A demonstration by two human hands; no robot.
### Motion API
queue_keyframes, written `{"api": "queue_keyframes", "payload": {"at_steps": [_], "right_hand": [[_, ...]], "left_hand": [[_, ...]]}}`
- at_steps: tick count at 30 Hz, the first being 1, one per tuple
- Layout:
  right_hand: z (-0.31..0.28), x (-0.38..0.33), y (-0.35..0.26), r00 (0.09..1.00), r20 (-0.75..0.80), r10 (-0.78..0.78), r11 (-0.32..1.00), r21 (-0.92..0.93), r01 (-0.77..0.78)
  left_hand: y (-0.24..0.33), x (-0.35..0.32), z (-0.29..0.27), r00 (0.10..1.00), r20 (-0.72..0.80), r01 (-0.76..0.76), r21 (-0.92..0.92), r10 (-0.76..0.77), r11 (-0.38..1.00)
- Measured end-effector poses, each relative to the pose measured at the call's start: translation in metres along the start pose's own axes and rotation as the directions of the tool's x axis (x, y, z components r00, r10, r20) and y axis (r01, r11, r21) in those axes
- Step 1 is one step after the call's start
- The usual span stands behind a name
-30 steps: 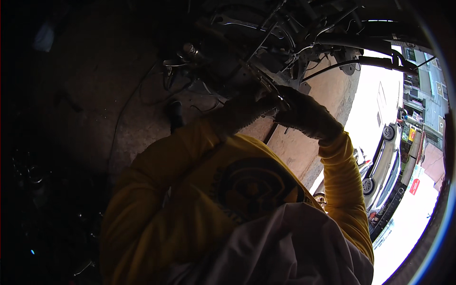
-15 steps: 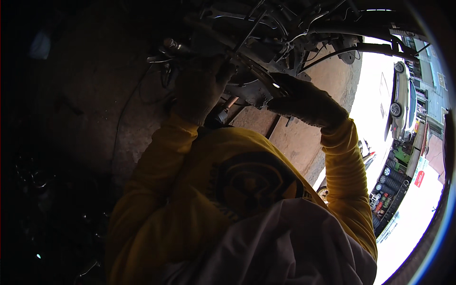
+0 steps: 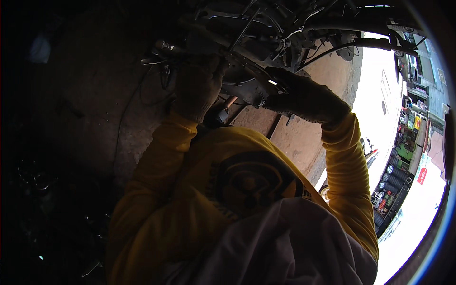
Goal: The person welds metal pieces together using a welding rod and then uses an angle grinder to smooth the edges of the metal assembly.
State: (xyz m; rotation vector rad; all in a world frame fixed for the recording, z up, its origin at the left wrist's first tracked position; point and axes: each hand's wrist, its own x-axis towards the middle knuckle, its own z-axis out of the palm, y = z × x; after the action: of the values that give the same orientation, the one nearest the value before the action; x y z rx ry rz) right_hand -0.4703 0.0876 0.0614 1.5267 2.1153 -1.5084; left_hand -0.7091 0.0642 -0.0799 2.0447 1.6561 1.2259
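Note:
Both my hands wear dark work gloves and are raised to a greasy assembly of metal parts, which looks like part of a vehicle's underside or frame. My left hand is closed at the assembly's left side; shadow hides what its fingers hold. My right hand is closed round the right end of a dark metal bar that slants down to the right. A bright glint shows on the metal beside its fingers. Between my hands, below the bar, a copper-coloured rod sticks out of a dark fitting.
Thin rods and cables cross above my hands. A dark hose curves to the right. A cylindrical metal fitting is left of my left hand. A thin cable trails over the floor. Shelved tyres stand outside, far right.
My right hand and the bar have shifted slightly left. My left hand stays near the same part. Outside, the pale car at the right has gone from sight.

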Motion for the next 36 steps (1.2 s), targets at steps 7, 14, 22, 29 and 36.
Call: {"api": "queue_keyframes", "payload": {"at_steps": [7,14,22,29,36], "right_hand": [[-0.007,0.000,-0.022,0.999,0.003,0.052,0.994,-0.094,-0.051],[0.008,0.003,0.020,0.997,0.066,0.050,0.971,0.230,-0.064],[0.006,0.001,0.001,1.000,-0.002,0.006,0.997,0.070,-0.006],[0.009,0.005,0.014,0.983,-0.086,-0.163,0.978,0.120,0.173],[0.017,-0.003,0.025,0.979,-0.147,-0.138,0.975,0.155,0.161]], "left_hand": [[-0.005,-0.001,-0.003,0.996,0.089,0.013,0.065,-0.019,0.998],[0.004,-0.006,-0.007,0.999,0.044,0.021,0.082,-0.024,0.996],[0.024,-0.031,-0.027,0.980,0.196,0.042,-0.083,-0.025,0.996],[0.034,-0.029,0.031,0.864,0.502,0.442,-0.714,-0.044,0.543],[0.071,-0.006,0.064,0.681,0.690,0.638,-0.723,-0.245,-0.265]]}}
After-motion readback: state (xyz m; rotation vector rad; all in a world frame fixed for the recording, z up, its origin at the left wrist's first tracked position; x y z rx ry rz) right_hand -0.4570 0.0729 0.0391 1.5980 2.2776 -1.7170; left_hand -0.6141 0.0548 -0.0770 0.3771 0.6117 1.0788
